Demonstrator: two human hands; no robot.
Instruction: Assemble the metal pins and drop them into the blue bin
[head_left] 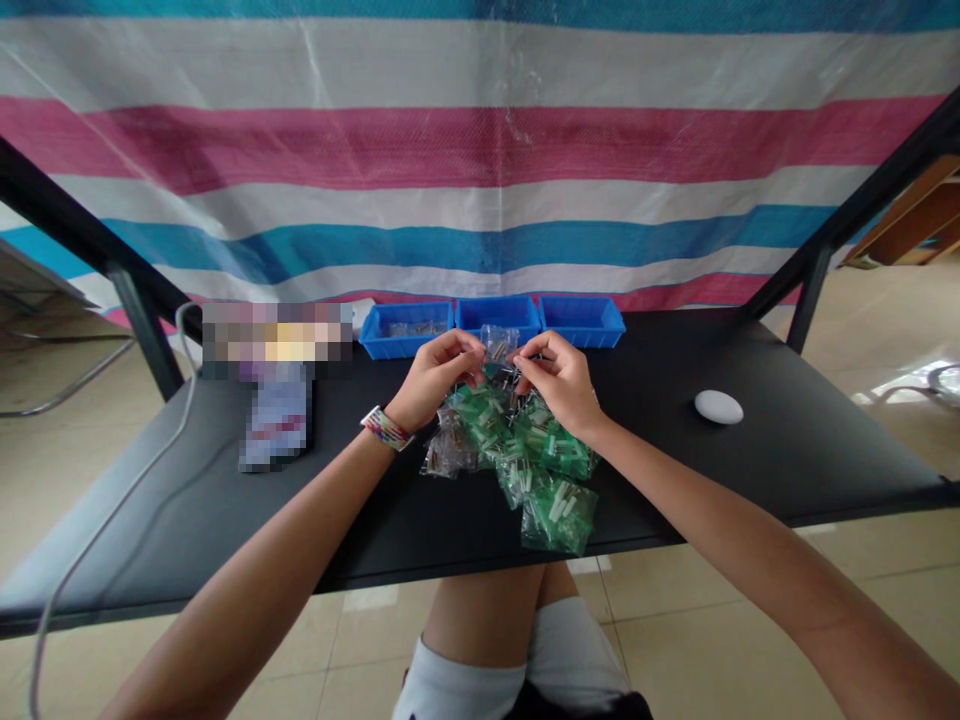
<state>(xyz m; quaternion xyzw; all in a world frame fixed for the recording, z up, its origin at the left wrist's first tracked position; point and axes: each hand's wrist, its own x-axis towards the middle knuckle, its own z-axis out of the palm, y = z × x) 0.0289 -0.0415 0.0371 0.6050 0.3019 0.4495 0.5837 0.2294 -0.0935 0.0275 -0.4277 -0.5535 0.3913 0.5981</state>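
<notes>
Between my two hands a small clear plastic bag (499, 343) with small metallic pieces inside is held up in front of the blue bins. My left hand (439, 376), with a woven bracelet at the wrist, pinches the bag's left side. Thumb and fingers of my right hand (559, 378) are closed at its right side. Below them lies a pile of green bags (517, 440) holding pale and metallic pieces. Several clear bags (450, 445) lie at the pile's left. One green bag (560, 513) is nearest the table's front edge.
Behind my hands stand a left blue bin (407, 345) with clear bags, a middle bin (497, 302) and a right bin (581, 335). A white oval object (718, 407) lies right. Blurred-out items (277, 415) and a cable (124, 490) are left on the black table (397, 535).
</notes>
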